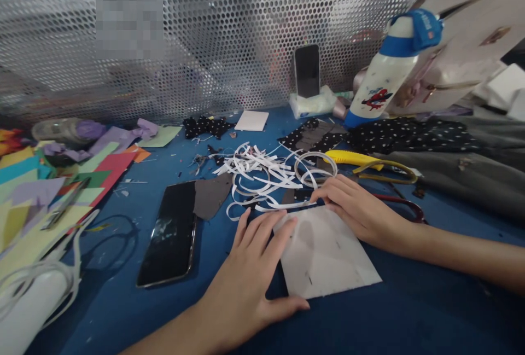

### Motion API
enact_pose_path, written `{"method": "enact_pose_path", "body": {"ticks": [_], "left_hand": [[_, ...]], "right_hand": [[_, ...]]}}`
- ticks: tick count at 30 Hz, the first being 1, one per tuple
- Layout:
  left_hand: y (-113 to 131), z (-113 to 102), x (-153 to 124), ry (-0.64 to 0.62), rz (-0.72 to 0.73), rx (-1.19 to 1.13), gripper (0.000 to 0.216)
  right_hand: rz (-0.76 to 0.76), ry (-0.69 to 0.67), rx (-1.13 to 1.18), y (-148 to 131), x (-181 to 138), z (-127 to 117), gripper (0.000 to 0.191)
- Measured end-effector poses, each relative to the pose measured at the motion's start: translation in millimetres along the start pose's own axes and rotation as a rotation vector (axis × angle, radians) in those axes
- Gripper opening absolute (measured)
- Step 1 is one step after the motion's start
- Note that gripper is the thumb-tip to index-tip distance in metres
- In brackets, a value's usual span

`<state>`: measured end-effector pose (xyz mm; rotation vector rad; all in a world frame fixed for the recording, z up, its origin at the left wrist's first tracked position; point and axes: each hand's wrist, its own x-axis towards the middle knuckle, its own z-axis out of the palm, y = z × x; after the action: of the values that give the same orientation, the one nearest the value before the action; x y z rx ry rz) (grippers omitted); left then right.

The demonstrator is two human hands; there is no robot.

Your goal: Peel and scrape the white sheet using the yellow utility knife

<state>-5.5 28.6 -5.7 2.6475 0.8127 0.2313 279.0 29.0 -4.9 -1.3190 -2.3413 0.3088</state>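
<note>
A white sheet of thin paper (pixel 328 256) lies flat on the blue table (pixel 402 311) in front of me. My left hand (pixel 250 273) rests open on the sheet's left edge, fingers stretched flat and thumb pointing right below it. My right hand (pixel 361 210) lies over the sheet's upper right corner, fingers extended and close together, their tips at the top edge. Just beyond the sheet sits a tangle of white paper strips (pixel 266 177) and a grey cut piece (pixel 210 195).
A black phone (pixel 172 232) lies left of my left hand. Coloured paper sheets (pixel 53 180) cover the far left. Yellow-handled scissors (pixel 369 164), polka-dot fabric (pixel 414 135), a white bottle with blue cap (pixel 389 70) and a propped phone (pixel 307 70) stand behind, before a perforated metal wall (pixel 213 32).
</note>
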Motion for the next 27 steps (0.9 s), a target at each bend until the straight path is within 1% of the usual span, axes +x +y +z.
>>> {"method": "enact_pose_path", "body": {"ticks": [4, 7, 11, 14, 17, 20, 22, 25, 27], "left_hand": [[0.4, -0.6, -0.5, 0.015, -0.004, -0.025, 0.099], [1.6, -1.7, -0.5, 0.008, -0.009, -0.038, 0.099], [2.2, -2.0, 0.5, 0.022, -0.018, -0.05, 0.097], [1.8, -1.6, 1.3, 0.026, -0.014, -0.057, 0.098], [1.5, -1.7, 1.8, 0.008, -0.014, -0.063, 0.097], [1.5, -2.1, 1.7, -0.004, -0.023, -0.068, 0.097], [1.4, -2.3, 1.2, -0.002, -0.024, -0.066, 0.096], [0.8, -1.9, 0.4, 0.008, -0.018, -0.059, 0.096], [0.2, -1.3, 0.1, 0.013, -0.018, -0.053, 0.096]], "right_hand": [[-0.063, 0.064, 0.025, 1.6, -3.5, 1.8, 0.024], [-0.071, 0.121, 0.044, -0.3, -4.8, 1.2, 0.023], [-0.047, 0.222, 0.09, -6.0, -4.9, -2.5, 0.025], [-0.039, 0.271, 0.123, -9.2, -6.6, -5.3, 0.027], [-0.062, 0.336, 0.173, -9.6, -10.3, -6.3, 0.03], [-0.106, 0.431, 0.236, -7.2, -14.3, -5.3, 0.031], [-0.117, 0.491, 0.27, -5.0, -16.5, -4.0, 0.03], [-0.087, 0.58, 0.316, -3.3, -19.0, -1.9, 0.025], [-0.079, 0.61, 0.404, -4.8, -19.9, -0.7, 0.022]]}}
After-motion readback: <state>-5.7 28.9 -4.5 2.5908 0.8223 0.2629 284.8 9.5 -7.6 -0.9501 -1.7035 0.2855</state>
